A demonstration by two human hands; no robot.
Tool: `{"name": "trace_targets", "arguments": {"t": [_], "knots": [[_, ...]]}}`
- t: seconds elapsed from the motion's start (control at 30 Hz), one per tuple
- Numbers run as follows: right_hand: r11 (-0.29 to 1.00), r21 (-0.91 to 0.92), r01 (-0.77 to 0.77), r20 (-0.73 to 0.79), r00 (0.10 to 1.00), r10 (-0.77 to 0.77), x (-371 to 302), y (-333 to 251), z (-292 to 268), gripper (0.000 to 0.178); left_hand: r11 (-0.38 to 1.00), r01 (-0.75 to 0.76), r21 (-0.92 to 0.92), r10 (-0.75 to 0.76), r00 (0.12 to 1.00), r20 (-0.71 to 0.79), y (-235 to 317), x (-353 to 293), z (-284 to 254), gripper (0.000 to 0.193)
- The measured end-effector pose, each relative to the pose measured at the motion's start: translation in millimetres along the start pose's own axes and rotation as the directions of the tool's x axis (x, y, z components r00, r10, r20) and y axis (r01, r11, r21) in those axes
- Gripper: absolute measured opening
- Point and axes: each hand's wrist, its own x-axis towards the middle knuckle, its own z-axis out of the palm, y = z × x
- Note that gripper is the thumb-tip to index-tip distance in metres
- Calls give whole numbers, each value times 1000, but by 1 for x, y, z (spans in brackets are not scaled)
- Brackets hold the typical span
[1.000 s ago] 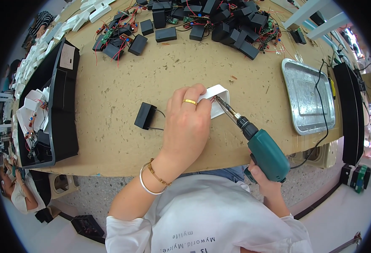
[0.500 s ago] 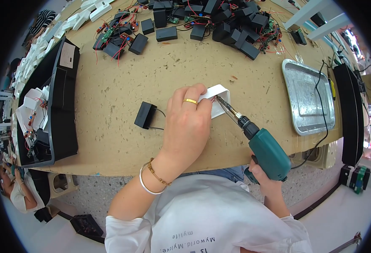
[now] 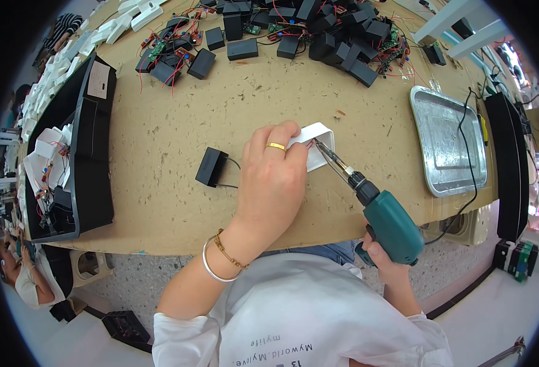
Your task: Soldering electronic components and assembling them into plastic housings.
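Note:
My left hand (image 3: 272, 174) is closed around a white plastic housing (image 3: 315, 131), pressing it down on the table with bent fingers. A gold ring and bracelets are on this hand and wrist. In my right hand (image 3: 384, 257) is the handle of a green pistol-shaped soldering gun (image 3: 395, 223), with a thin metal tube alongside its tip. The tip reaches into the open side of the housing, near some thin reddish wires (image 3: 310, 144). Just left of my left hand lies a black box (image 3: 211, 167); its dark leads run under that hand.
Black boxes with circuit boards and red wires are heaped at the far edge (image 3: 349, 46). A black bin (image 3: 92, 153) of parts stands left, with white housings (image 3: 55, 79) beyond. At right lies a metal tray (image 3: 425, 147), crossed by a black cord (image 3: 463, 137). A co-worker (image 3: 31, 275) sits far left.
The soldering gun's body has shifted very slightly right and down, its tip still inside the white housing. My left hand and the housing stay in place.

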Motion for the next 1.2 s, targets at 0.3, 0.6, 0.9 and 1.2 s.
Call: {"name": "trace_targets", "arguments": {"t": [0.3, 0.6, 0.9, 1.2], "knots": [[977, 203, 68, -73, 996, -54, -14, 7, -4, 59, 1000, -3, -11, 3, 1000, 1, 0, 1, 0, 8], [919, 379, 110, -82, 993, -85, -2, 6, -3, 58, 996, -68, -66, 68, 998, -6, 1, 5, -9, 31], [933, 348, 89, -115, 992, -51, -5, 7, -2, 51, 959, 268, -90, -252, 955, 159, -18, -8, -54, 60], [885, 444, 139, -161, 984, -74, 11, -2, -3, 42, 829, 523, -198, -555, 724, -409, -73, 20, -253, 54]]}}
